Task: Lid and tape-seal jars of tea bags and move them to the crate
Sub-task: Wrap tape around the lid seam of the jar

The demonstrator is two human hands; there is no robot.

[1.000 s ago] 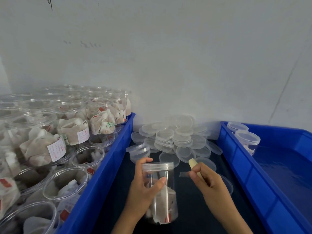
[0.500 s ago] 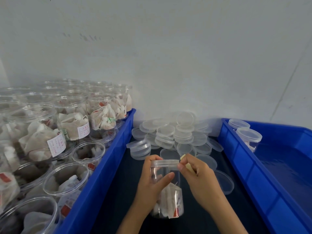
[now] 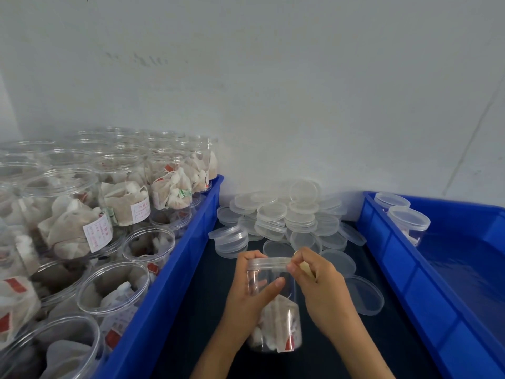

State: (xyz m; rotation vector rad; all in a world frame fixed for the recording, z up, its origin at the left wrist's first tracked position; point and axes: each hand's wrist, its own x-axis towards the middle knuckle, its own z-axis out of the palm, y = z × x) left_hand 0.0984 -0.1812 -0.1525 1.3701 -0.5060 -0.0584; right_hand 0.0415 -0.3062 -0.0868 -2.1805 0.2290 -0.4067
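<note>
Pale, scuffed wall fills the back of the room, and below it a dark table runs between two blue crates; the left crate is packed with open jars of tea bags, some showing white labels and red tags; the right crate holds two lidded jars at its far corner, close beside each other, with bare blue floor nearer us. Against the wall, between the crates, sits a heap of clear lids, some stacked, some lying flat on the table near the hands.

Right in front, a clear jar is at the middle of the table, tilted a little, lid already on, tea bags bunched at its bottom; I cannot tell whether its base touches the table. The left hand grips the jar, fingers curled round behind the far side and thumb pressed across the front; the right hand is up at the lid's right edge, thumb and forefinger pinching there, the other fingers curled over a small yellowish thing tucked in the palm; whether tape is under that pinch is too faint to make out.
</note>
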